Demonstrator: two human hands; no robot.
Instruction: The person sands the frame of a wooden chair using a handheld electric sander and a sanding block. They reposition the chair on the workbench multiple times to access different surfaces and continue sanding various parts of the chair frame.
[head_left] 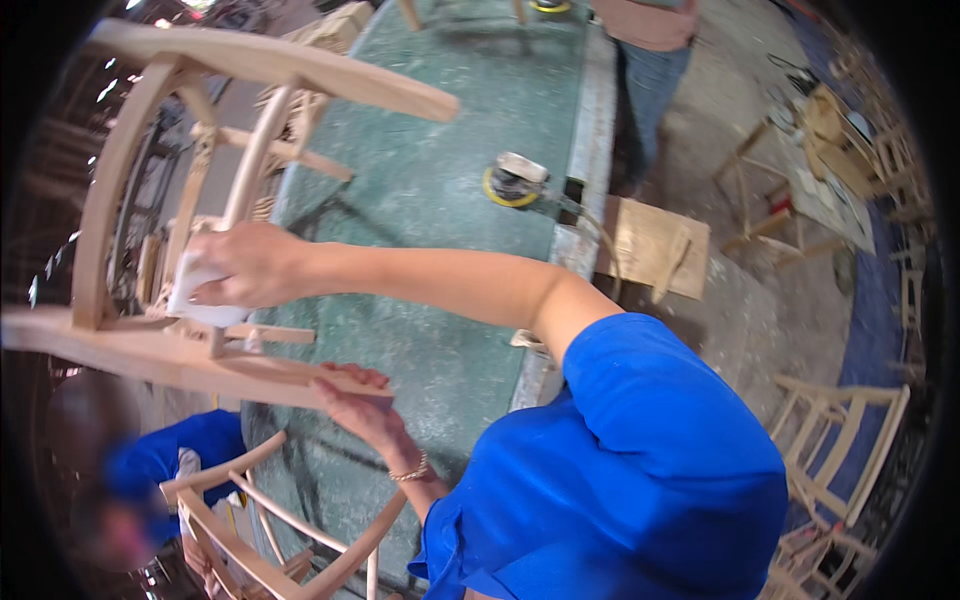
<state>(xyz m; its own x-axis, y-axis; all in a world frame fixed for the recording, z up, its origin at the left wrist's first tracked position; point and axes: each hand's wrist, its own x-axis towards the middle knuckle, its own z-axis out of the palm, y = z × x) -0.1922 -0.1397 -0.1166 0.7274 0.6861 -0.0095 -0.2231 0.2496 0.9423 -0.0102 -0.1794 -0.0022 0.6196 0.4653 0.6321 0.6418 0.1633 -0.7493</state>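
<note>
An unfinished pale wooden chair frame [150, 200] lies tipped on a green-topped table [450, 120]. My right hand [250, 265] reaches far left across the table and presses a white folded pad [195, 290] against the frame's inner rails. Lower down, my left hand [355, 400], with a bracelet at the wrist, is closed on the end of a long chair rail [200, 365]. My blue sleeve and shoulder [650, 450] fill the lower right.
A sander with a yellow disc [515, 183] sits on the table near its right edge. A person in jeans [650, 60] stands at the far end; another in blue [160, 465] is at lower left. More bare chair frames [270, 520] [840, 440] and a wooden board [655, 245] stand around.
</note>
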